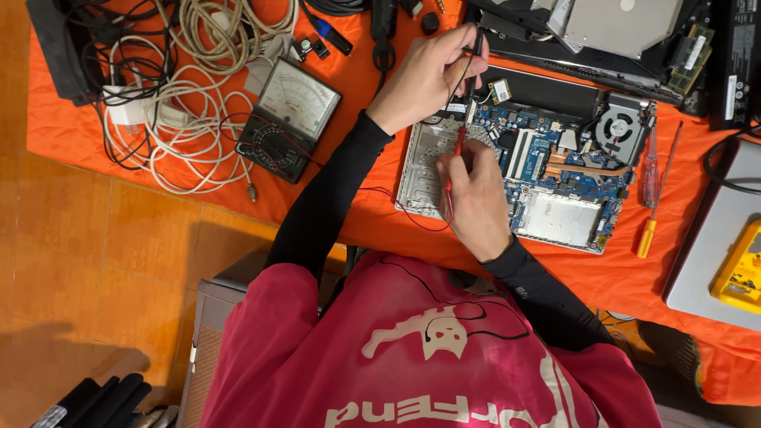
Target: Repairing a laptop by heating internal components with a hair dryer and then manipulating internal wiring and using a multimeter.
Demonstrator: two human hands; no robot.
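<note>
The opened laptop (547, 170), its blue circuit board and round fan laid bare, is being probed near the middle of the orange-covered surface (71, 135). Its long axis is running left to right across the view, tilted slightly down toward the right, with the fan at the far right corner. A red probe (456, 154) is being pinched in the closed fingers of the right hand (476, 198); the probe is being held almost upright in the view, its tip pointing away from the person onto the board's left part. A black probe (476, 55) is being gripped by the left hand (424, 75), fingers curled shut around it, its tip aimed down toward the board's far left corner.

Thin leads are being trailed from both probes leftward to an analogue meter (289, 119), which is lying well apart from the laptop. Beyond the meter, a tangle of white and black cables (174, 87) is crowding the surface's left end. Just right of the laptop, two screwdrivers (654, 194) are lying nearly parallel to its short edge. A grey laptop lid with a yellow meter (741, 273) is filling the right edge. A narrow strip of bare orange is being left between the laptop's near edge and the edge of the surface.
</note>
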